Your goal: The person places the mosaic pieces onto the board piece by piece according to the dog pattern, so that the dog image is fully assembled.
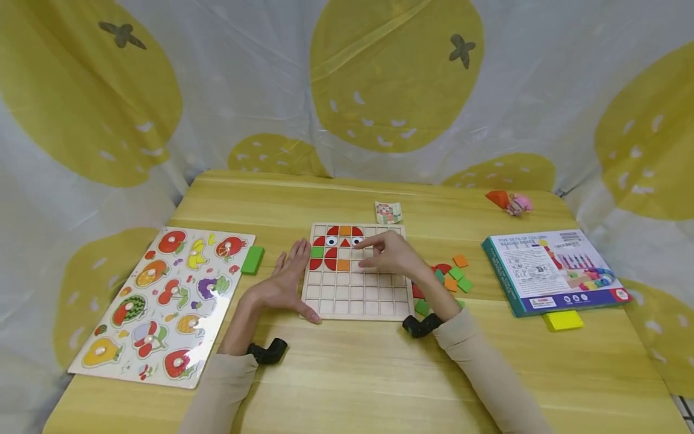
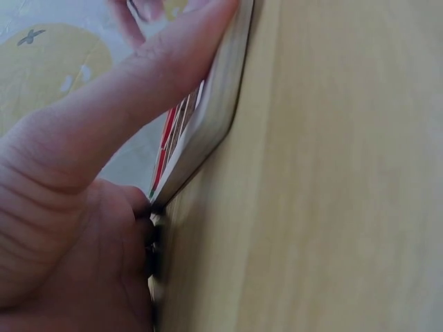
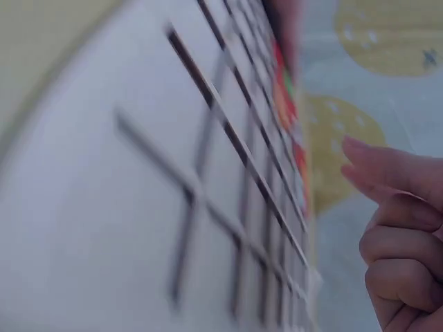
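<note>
A wooden grid board [image 1: 358,295] lies on the table, its upper left squares filled with red, orange and green tiles and round eye tiles. My left hand [image 1: 284,280] lies along the board's left side, fingers stretched out. In the left wrist view, its thumb [image 2: 159,69] rests against the board's edge. Over the upper middle squares hovers my right hand [image 1: 396,253], thumb and index finger extended with a gap between them. The right wrist view shows the other fingers [image 3: 401,270] curled in, and no tile appears between the fingertips.
Loose coloured tiles [image 1: 451,283] lie right of the board, a small picture card [image 1: 388,212] behind it. A fruit puzzle [image 1: 162,301] and green block [image 1: 252,260] are left. Right stand a bead-set box [image 1: 553,271], yellow block [image 1: 564,320] and pink toy [image 1: 518,204].
</note>
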A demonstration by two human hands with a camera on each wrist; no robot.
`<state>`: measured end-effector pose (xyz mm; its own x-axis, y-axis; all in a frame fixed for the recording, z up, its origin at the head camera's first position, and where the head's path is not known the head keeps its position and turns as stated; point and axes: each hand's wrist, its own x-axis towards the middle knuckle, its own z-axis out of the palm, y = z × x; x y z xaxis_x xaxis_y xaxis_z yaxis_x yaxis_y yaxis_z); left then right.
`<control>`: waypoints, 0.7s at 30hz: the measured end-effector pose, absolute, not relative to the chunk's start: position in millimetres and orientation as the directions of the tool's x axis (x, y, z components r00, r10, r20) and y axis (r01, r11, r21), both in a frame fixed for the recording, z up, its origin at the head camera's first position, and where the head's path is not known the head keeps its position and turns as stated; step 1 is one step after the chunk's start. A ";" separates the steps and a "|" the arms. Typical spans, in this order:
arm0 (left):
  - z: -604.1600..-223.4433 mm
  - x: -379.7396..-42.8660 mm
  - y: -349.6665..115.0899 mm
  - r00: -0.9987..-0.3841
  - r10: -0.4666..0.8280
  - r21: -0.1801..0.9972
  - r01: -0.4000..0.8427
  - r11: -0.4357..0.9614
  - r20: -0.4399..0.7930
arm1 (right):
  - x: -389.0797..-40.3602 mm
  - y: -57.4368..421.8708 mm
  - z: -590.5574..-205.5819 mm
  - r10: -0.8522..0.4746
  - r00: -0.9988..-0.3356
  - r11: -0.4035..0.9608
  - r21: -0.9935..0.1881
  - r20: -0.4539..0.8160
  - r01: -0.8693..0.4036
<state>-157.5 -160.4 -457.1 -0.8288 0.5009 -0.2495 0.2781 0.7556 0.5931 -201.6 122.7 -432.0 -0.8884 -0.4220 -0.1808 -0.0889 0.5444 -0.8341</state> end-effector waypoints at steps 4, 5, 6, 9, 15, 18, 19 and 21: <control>-457.9 -156.6 -160.2 -0.827 0.501 0.602 0.270 0.751 -0.253 | -198.4 175.2 -423.2 -0.352 -0.916 0.558 -0.829 -0.191 -0.042; -457.9 -156.5 -160.6 -0.828 0.501 0.607 0.269 0.748 -0.251 | -196.9 187.8 -422.6 -0.330 -0.922 0.568 -0.823 -0.203 -0.023; -457.8 -156.4 -160.7 -0.829 0.501 0.611 0.268 0.745 -0.248 | -195.5 199.4 -422.6 -0.312 -0.925 0.575 -0.818 -0.217 -0.002; -457.1 -156.7 -160.4 -0.829 0.503 0.618 0.267 0.739 -0.244 | -191.9 226.4 -427.2 -0.271 -0.925 0.611 -0.790 -0.267 0.049; -457.3 -158.1 -159.2 -0.821 0.519 0.613 0.289 0.735 -0.236 | -191.2 246.1 -441.6 -0.203 -0.906 0.611 -0.771 -0.371 0.179; -457.1 -158.1 -159.4 -0.821 0.521 0.608 0.295 0.737 -0.233 | -195.3 245.3 -445.2 -0.187 -0.905 0.624 -0.758 -0.381 0.190; -456.8 -157.9 -159.4 -0.821 0.520 0.607 0.294 0.738 -0.235 | -197.3 244.6 -445.5 -0.182 -0.905 0.628 -0.754 -0.384 0.194; -456.4 -157.7 -159.4 -0.822 0.518 0.604 0.293 0.741 -0.237 | -201.9 243.5 -445.8 -0.162 -0.912 0.636 -0.747 -0.376 0.195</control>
